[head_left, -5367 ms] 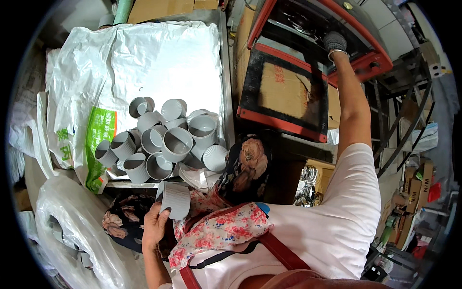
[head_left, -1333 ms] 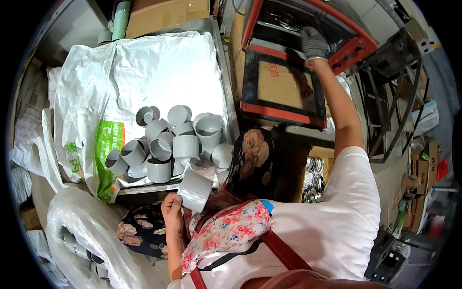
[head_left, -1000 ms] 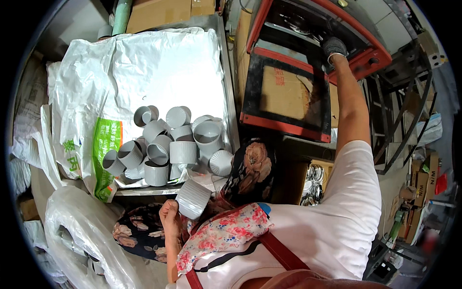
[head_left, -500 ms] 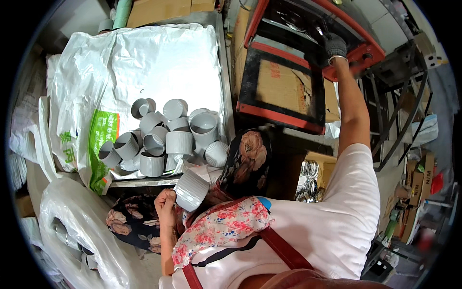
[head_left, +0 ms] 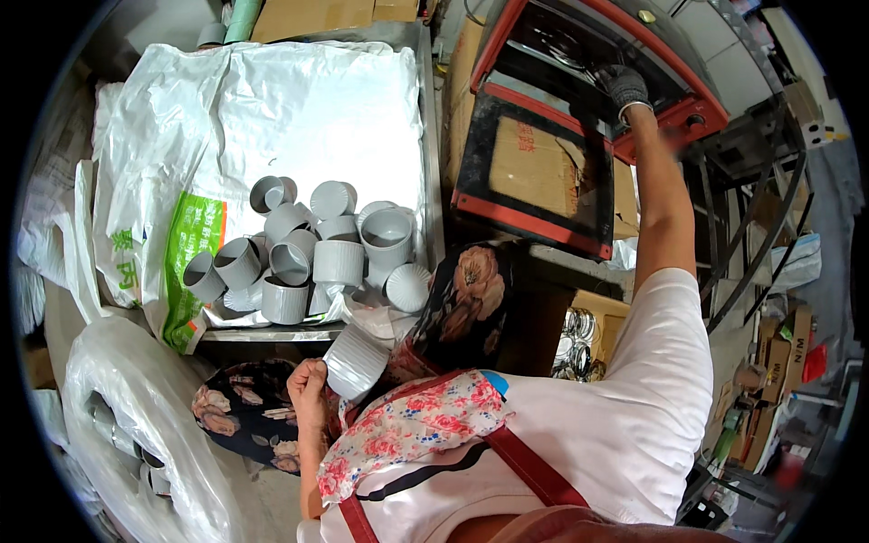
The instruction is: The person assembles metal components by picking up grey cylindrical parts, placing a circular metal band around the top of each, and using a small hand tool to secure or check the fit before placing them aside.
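Observation:
My bare left hand (head_left: 310, 385) pinches the rim of a pale grey ribbed cup (head_left: 356, 364), tilted on its side above my lap. My right hand (head_left: 625, 89), in a dark grey glove, reaches into a red toaster oven (head_left: 685, 118) whose glass door (head_left: 532, 172) hangs down. Its fingers look curled at shiny metal rings (head_left: 563, 45) inside; what they grip, if anything, is hard to make out. Many similar grey cups (head_left: 312, 249) lie heaped on the table at my left, some upright and others on their sides.
White plastic sheeting (head_left: 317, 109) with a green printed patch covers the metal-edged table. A clear plastic bag (head_left: 145, 407) with grey cups stands at lower left. Below the oven, a cardboard box (head_left: 614, 330) holds shiny metal rings (head_left: 576, 342). Dark metal racking (head_left: 756, 226) stands at right.
My right hand has shifted slightly left and up inside the oven. My left hand keeps hold of the cup, almost in place. The view has shifted a little.

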A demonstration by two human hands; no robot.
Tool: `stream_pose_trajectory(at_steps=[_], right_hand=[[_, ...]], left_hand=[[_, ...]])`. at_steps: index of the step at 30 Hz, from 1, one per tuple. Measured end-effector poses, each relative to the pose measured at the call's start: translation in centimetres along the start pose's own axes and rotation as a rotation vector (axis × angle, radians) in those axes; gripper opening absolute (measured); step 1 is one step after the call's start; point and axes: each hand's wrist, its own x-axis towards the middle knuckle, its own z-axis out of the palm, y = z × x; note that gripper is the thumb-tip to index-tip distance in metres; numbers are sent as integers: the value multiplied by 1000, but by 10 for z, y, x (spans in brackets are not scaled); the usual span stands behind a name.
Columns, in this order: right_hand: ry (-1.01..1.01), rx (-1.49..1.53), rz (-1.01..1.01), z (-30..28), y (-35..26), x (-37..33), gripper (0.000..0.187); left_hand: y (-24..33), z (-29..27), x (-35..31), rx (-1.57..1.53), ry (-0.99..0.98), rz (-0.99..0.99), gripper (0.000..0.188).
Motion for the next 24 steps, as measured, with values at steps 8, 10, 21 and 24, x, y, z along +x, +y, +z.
stream_pose_trajectory(at_steps=[8,10,21,24], right_hand=[[112,-282,316,27,70,41,37],[65,-289,303,29,66,44,39],[104,-58,162,27,-2,48,46],[153,-18,214,8,-9,29,46]], left_hand=[[5,14,11,32,52,-42,26],[4,14,14,65,66,-58,27],[6,14,22,63,54,-86,29],[4,13,23,44,37,-65,28]])
